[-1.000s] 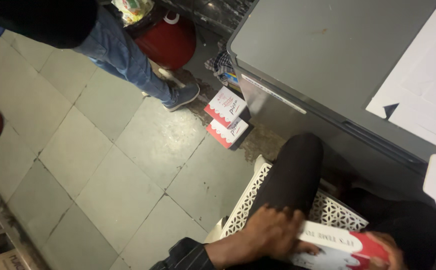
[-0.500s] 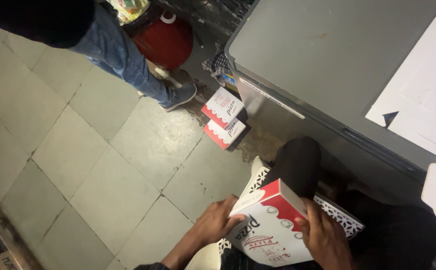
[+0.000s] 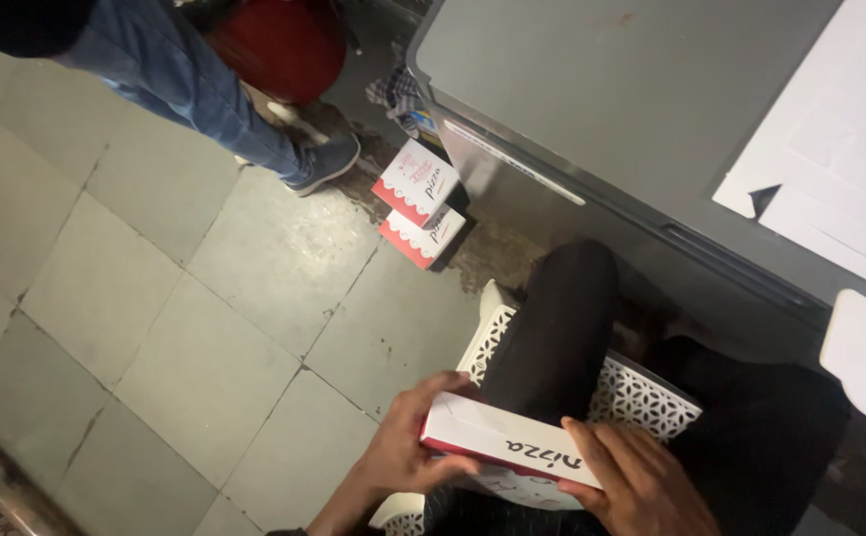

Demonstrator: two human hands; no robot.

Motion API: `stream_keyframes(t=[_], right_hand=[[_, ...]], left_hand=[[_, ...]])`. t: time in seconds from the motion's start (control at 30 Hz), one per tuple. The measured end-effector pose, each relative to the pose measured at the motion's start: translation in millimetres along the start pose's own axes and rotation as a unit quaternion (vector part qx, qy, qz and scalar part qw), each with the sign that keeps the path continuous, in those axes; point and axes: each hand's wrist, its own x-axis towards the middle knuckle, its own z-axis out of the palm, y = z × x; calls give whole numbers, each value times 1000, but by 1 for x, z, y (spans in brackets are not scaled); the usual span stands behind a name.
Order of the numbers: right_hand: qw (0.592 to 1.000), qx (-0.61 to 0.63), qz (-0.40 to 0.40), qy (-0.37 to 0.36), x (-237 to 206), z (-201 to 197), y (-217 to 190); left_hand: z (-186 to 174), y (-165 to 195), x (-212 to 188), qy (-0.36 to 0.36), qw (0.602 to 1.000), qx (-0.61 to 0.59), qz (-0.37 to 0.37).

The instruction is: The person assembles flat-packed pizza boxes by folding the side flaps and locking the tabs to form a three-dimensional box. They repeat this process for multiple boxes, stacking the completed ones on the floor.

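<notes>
Over the lap: a red-and-white pizza box (image 3: pixel 508 447) sits tilted, long side up, above the black trouser leg (image 3: pixel 552 337).
Left hand (image 3: pixel 408 452): grip pressed on the box's left end, thumb on top.
Right hand (image 3: pixel 636 481): fingers laid over the right end.
Seat: white lattice stool (image 3: pixel 641 397).
Floor: 2 more pizza boxes (image 3: pixel 421 203) beside the grey worktop (image 3: pixel 601 89).
Bystander: jeans leg, grey shoe (image 3: pixel 324 164).
</notes>
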Motion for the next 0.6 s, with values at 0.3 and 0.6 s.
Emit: stream_keyframes(t=[0.3,0.6], right_hand=[[991,95,-16,88,-6,-22,-10],[972,198,-10,127,-5,-1,9]], left_hand=[[21,-1,11,-35,993,-102,43],[11,-10,16,-49,992,-114,3]])
